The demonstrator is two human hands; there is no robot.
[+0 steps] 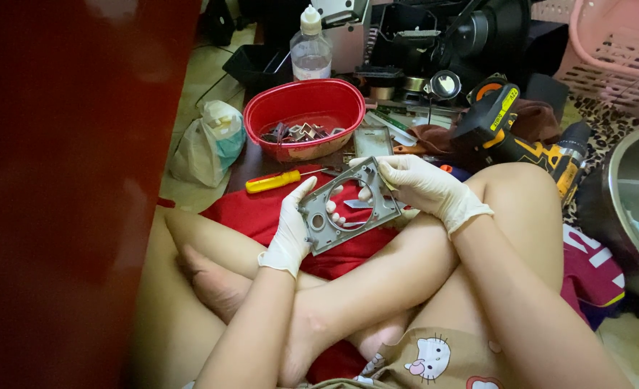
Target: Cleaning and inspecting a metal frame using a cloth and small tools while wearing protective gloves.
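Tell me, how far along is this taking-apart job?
Partway, it seems. Done: the red bowl already holds a heap of small metal parts. In hand: both gloved hands, left hand and right hand, grip a bare grey metal frame with a round opening. Left: it may need more work, since the yellow-handled screwdriver and yellow power drill lie within reach.

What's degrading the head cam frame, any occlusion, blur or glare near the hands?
Head view: a big dark red blurred mass blocks the left third, far out of focus. The left hand, right hand and the grey metal frame they hold are sharp and evenly lit. The white gloves read bright without glare; mild sheen on the steel bowl at right.
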